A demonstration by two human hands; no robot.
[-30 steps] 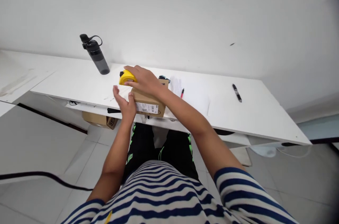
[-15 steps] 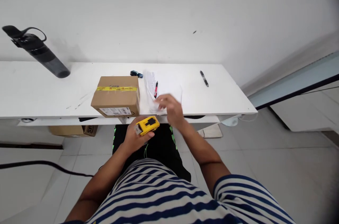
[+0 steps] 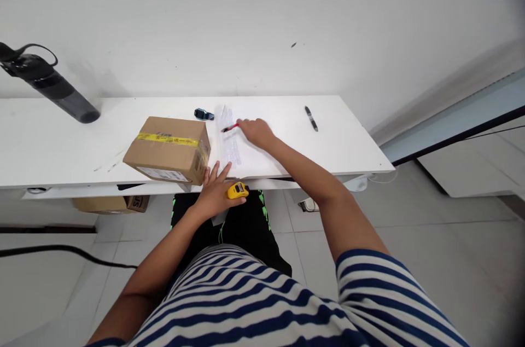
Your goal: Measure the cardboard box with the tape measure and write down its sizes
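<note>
My left hand [image 3: 215,192] is at the desk's front edge. A yellow tape measure [image 3: 237,190] is held at its thumb side, while the other fingers stretch out by the near right corner of the cardboard box [image 3: 170,144]. Whether those fingers press on the box or only lie beside it I cannot tell. Over the white sheets of paper [image 3: 258,160] with handwriting, my right hand [image 3: 257,132] pinches a red and black pen [image 3: 230,128], its dark end pointing left. Yellow tape runs across the box, and a white label is on its front.
A dark water bottle [image 3: 53,84] stands on the left of the white desk [image 3: 344,144]. Behind the box lies a small dark blue object [image 3: 204,114]. A black pen [image 3: 311,118] rests at the right. Another carton [image 3: 115,203] sits below the desk.
My right hand has picked up the red pen from the papers. The left hand has turned the tape measure and spread its fingers at the desk edge. The box has turned slightly.
</note>
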